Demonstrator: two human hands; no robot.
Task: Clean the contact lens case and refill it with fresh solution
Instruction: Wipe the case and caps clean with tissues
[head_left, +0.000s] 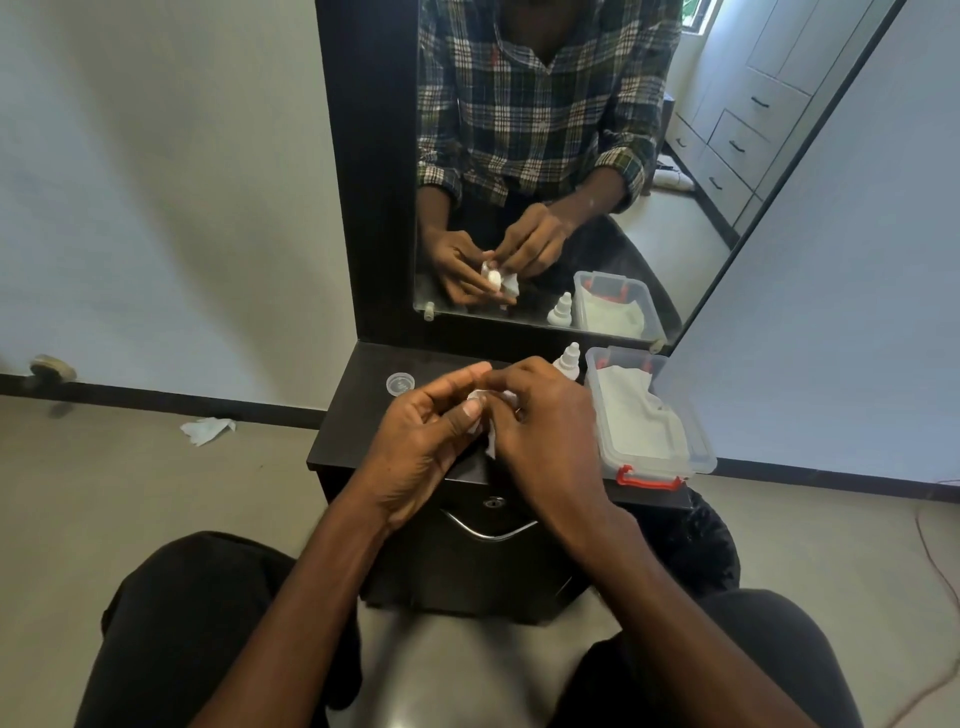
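My left hand (431, 436) and my right hand (545, 431) meet above the dark dresser top (353, 415). Between them I hold a small white contact lens case (475, 397) and a white tissue (491, 444); both are mostly hidden by my fingers. The mirror (571, 156) shows the left hand cupping the case while the right hand's fingers pinch the tissue against it. A loose clear cap (400, 384) lies on the dresser top to the left of my hands. A white solution bottle (567, 362) stands upright just behind my right hand.
A clear plastic box (649, 415) with red latches and white tissues inside sits at the dresser's right side. A crumpled tissue (208, 430) lies on the floor at the left. The dresser drawer with a metal handle (488, 527) faces my knees.
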